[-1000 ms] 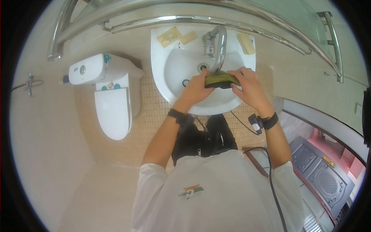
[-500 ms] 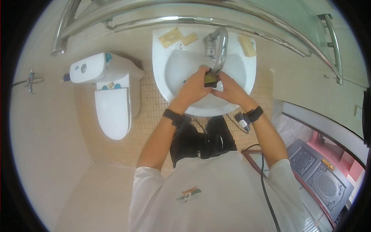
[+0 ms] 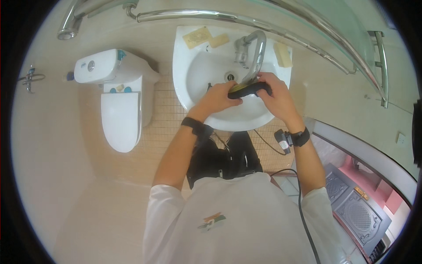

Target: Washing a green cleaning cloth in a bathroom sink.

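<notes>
Over the white washbasin (image 3: pixel 246 124) I hold a soft-looking, black and yellow-green curved piece (image 3: pixel 246 90); its exact kind is unclear. My left hand (image 3: pixel 217 99) pinches its left end, thumb beneath. The other end is gripped by my right hand (image 3: pixel 278 97), fingers hooked around it. The piece bends between my hands, right under the spout of the chrome faucet (image 3: pixel 260 50). I cannot make out running water. A small black object (image 3: pixel 209 86) lies in the bowl beside my left hand, partly hidden. The drain (image 3: pixel 230 77) shows behind my hands.
Yellowish flat pieces (image 3: pixel 198 37) lie on the basin's back left corner, and a yellowish block (image 3: pixel 282 54) on its right rim. Chrome rails (image 3: pixel 220 16) run along the wall behind. A white toilet (image 3: pixel 121 119) stands left. A black cable (image 3: pixel 300 211) hangs by my right arm.
My hands have moved apart, the right one to the right, and the bunched piece is now stretched into a curved strip between them. The drain has come into sight.
</notes>
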Demonstrator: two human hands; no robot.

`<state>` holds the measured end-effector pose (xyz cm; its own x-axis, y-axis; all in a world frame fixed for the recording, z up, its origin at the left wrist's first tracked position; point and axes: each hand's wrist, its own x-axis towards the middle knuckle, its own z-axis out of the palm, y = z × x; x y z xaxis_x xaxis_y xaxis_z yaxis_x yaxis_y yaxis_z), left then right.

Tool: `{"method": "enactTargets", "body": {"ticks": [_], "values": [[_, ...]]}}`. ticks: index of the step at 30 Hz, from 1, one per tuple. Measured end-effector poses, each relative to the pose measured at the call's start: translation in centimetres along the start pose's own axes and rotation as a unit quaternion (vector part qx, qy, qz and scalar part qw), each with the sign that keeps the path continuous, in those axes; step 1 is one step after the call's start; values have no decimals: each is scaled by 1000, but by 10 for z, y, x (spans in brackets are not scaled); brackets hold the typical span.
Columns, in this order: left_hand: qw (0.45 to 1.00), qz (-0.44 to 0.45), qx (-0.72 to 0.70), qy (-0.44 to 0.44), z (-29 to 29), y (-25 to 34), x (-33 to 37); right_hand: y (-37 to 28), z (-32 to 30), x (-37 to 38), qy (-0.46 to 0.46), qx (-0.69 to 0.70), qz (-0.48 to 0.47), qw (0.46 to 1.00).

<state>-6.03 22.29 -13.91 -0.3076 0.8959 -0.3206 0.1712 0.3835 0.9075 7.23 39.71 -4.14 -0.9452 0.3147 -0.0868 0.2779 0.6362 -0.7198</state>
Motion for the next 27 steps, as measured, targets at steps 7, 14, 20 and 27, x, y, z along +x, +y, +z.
{"method": "enactTargets", "body": {"ticks": [7,14,20,27], "values": [[986,41,-81,140,16,-20,21,27,6,-6,-15,94,93,991],[948,10,-293,125,28,8,30,83,48,-8,-111,116,185,969],[874,-32,-457,160,41,6,26,88,85,10,-100,140,95,980],[772,-21,-598,215,42,-13,16,117,125,11,-185,232,177,939]]}}
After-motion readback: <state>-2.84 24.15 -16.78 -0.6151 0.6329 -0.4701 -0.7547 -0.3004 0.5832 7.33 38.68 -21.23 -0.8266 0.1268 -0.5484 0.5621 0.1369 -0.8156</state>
